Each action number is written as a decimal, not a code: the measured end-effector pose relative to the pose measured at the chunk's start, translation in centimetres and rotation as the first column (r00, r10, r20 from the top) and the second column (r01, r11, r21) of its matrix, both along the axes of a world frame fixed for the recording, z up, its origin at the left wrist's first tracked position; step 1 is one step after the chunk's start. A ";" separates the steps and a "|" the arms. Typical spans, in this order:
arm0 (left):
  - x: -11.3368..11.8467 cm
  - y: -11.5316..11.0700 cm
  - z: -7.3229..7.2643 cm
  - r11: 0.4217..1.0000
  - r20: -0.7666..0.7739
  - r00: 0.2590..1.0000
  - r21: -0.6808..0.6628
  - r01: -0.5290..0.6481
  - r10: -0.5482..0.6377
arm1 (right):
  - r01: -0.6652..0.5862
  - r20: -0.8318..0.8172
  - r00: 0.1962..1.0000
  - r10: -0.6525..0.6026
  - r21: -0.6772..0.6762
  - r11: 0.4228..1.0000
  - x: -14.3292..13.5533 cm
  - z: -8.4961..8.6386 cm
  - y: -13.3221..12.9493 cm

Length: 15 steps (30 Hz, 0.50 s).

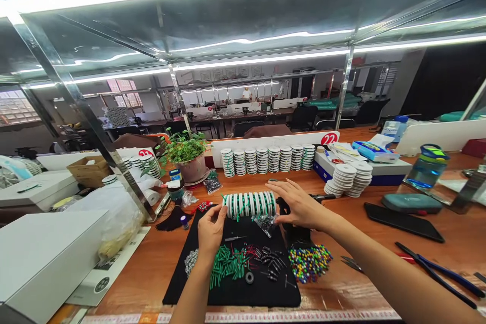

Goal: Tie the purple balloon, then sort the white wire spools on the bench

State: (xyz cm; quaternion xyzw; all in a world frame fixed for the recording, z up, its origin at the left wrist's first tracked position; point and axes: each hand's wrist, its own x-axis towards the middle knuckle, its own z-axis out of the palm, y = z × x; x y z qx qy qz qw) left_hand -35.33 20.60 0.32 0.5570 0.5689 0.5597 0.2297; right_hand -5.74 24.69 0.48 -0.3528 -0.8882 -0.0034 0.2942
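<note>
Well to the left of my hands sits a long white cardboard box (49, 258), and nearer, a clear crumpled plastic bag (131, 217) with something yellowish inside. Beyond my left hand (211, 228) stands a leafy green plant in a pinkish round pot (193, 169). That hand is half curled, its thumb at the left end of a sideways row of round white spools wound with green (248, 205); whether it grips, I cannot tell. The row lies between my hands, above the far part of a black cloth mat (176, 283). Nearer me than the row, a heap of thin green tubes (230, 266) lies on the mat. Beyond both hands, upright stacks of white spools (268, 159) stand in line. My right hand (298, 205) is spread, with a wide gap between thumb and fingers, about the row's right end; I cannot tell whether it bears any weight. Below it lie small multicoloured beads (309, 263). Further right of it are a flat black rectangular slab (403, 221) and long blue-handled metal pliers (442, 271).
</note>
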 end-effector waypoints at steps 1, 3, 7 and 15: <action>0.0 -0.2 0.1 1.000 -0.026 1.000 0.010 0.001 -0.001 | 0.007 0.000 1.000 -0.007 0.010 1.000 0.3 0.0 -0.1; 0.1 -0.7 0.3 0.999 -0.078 0.997 0.040 0.017 -0.014 | 0.016 0.009 1.000 -0.016 0.037 0.999 0.6 -0.2 -0.4; 0.2 -1.0 0.5 0.998 -0.129 0.991 0.047 0.052 -0.046 | 0.028 0.029 0.999 -0.031 0.075 0.997 0.7 -0.4 -0.5; 0.2 -0.5 0.4 0.999 -0.111 0.994 0.051 0.000 0.006 | 0.056 0.017 0.998 -0.058 0.109 0.992 0.8 -0.5 -0.2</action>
